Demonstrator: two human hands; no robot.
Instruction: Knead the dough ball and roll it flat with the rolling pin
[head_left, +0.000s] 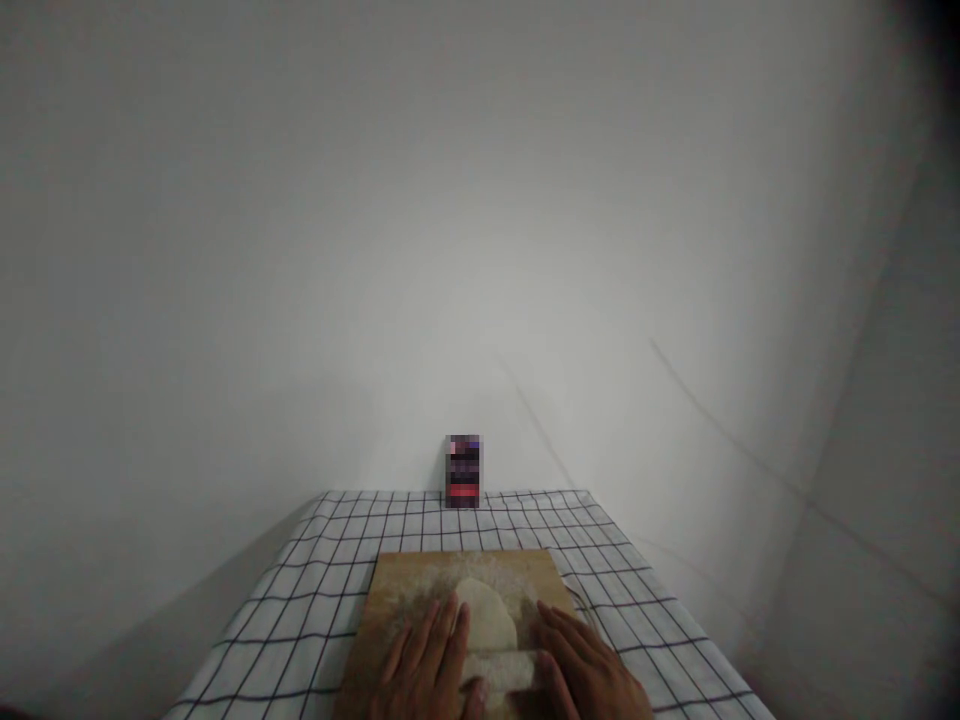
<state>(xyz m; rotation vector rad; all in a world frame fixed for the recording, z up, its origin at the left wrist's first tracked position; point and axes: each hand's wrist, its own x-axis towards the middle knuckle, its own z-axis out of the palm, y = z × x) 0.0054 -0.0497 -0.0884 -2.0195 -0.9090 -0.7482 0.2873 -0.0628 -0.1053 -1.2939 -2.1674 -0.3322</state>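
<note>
A pale, flattened round of dough (pixel 486 615) lies on a floured wooden board (pixel 390 580). A flour-dusted rolling pin (pixel 501 670) crosses the near part of the dough. My left hand (pixel 427 665) lies over the pin's left end, palm down, fingers stretched forward beside the dough's left edge. Over its right end rests my right hand (pixel 589 665), also palm down with outstretched fingers. The pin's ends are hidden under my hands, and its near side is partly covered by my thumbs.
The board sits on a table with a white, black-checked cloth (pixel 300 610). A dark, phone-like upright object (pixel 463 468), blurred by pixels, stands at the far edge against a pale wall (pixel 480 250). A thin cord-like loop (pixel 581 600) shows beside the board's right edge.
</note>
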